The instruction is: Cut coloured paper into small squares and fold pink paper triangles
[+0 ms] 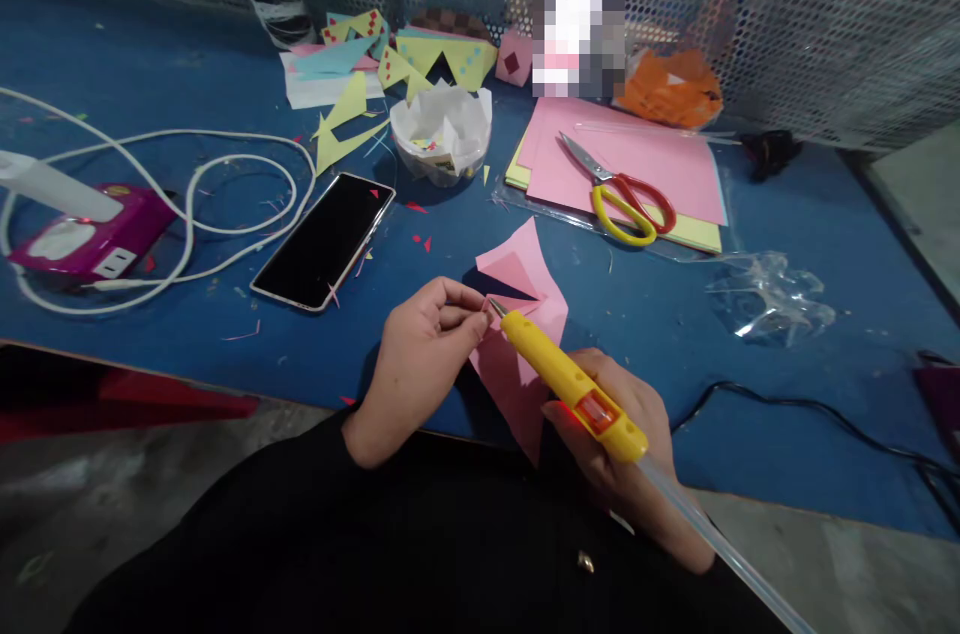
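In my right hand (626,414) is a yellow glue gun (551,359) with a red switch. A clear glue stick (712,534) runs out of its back end, and its metal nozzle points at my left fingertips. My left hand (424,354) is closed in a pinch beside the nozzle. What the pinch holds is too small to make out; a reddish edge shows there. Under and behind the fingertips lies folded pink paper (551,314), creased with an open fold at its upper left. Its lower tip reaches the table's front edge.
Scissors (611,189) lie on pink sheets (652,154) behind my hands. A paper-lined plastic bowl (442,129), phone (326,239), yellow cutouts (349,124) and a purple socket block (105,234) with white cable (300,154) lie leftward. At right are clear plastic (780,299) and black cord (810,409).
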`<act>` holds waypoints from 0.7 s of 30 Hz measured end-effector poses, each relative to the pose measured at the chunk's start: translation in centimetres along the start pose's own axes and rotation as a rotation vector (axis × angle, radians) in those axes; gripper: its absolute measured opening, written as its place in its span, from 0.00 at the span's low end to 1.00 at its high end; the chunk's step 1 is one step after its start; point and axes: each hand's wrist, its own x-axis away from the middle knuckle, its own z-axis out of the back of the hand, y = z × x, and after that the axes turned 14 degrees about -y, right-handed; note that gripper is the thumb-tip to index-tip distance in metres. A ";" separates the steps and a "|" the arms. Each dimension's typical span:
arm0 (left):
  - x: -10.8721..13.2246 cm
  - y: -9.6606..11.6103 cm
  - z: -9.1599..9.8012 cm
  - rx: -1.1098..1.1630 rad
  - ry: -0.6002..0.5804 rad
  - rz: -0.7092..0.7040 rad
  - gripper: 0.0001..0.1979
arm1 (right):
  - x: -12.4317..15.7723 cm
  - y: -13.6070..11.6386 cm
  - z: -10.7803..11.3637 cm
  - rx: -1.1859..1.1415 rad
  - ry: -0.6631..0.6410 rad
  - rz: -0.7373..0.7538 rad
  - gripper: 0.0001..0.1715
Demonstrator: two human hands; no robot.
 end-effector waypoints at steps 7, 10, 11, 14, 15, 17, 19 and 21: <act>0.0 0.0 -0.1 -0.004 0.003 -0.010 0.01 | 0.0 -0.1 -0.1 0.024 -0.015 -0.022 0.06; 0.0 0.0 -0.1 -0.007 0.006 -0.012 0.01 | 0.0 -0.1 0.0 0.040 -0.006 -0.026 0.06; 0.0 0.0 -0.1 -0.003 0.006 -0.013 0.01 | 0.1 -0.2 0.0 0.044 -0.004 -0.028 0.06; 0.1 -0.1 -0.1 0.015 -0.003 -0.011 0.02 | 0.1 -0.1 0.0 0.047 0.001 -0.033 0.06; 0.1 -0.1 -0.1 0.019 -0.004 -0.011 0.02 | 0.1 -0.1 0.0 0.052 0.004 -0.031 0.05; 0.1 -0.1 0.0 0.018 -0.004 -0.011 0.02 | 0.1 -0.2 0.0 0.063 0.009 -0.030 0.05; 0.1 -0.1 0.0 0.015 -0.004 -0.010 0.02 | 0.1 -0.2 0.0 0.069 0.016 -0.026 0.05; 0.1 -0.1 -0.1 0.023 -0.003 -0.008 0.02 | 0.0 -0.2 0.0 0.076 0.025 -0.020 0.05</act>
